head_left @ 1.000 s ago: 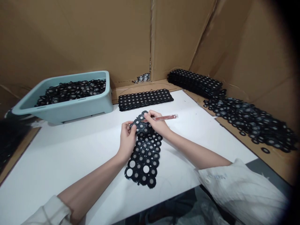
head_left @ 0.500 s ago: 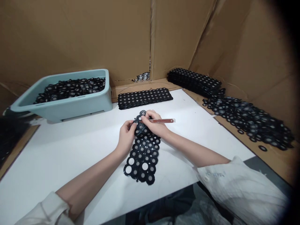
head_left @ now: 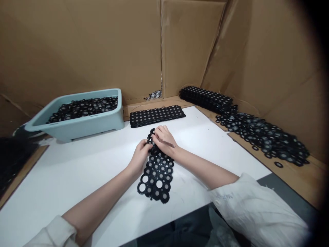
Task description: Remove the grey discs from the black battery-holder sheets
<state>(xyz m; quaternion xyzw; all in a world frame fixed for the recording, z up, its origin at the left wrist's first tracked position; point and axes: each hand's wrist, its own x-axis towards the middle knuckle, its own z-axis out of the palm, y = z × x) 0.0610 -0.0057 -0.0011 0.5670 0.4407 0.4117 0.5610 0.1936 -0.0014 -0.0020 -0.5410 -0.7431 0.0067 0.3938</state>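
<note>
Left hand (head_left: 139,153): ring sheet (head_left: 160,168) pinched at far end.
Right hand (head_left: 167,136): thin strip (head_left: 168,143) held.
Progress: apparently partial; three near centres white, many grey.

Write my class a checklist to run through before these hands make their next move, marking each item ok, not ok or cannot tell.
1. Left hand gripping the black ring sheet: ok, at the sheet's far end.
2. Right hand holding the reddish tool: ok.
3. Tool's working tip in sight: cannot tell where it sits; the right hand hides it.
4. Sheet flat along its whole length: not ok; the near end lies on the white board, but the far end is bent up at the hands.
5. Loose ring pile apart from the sheet: ok, it lies off to the right.
</note>
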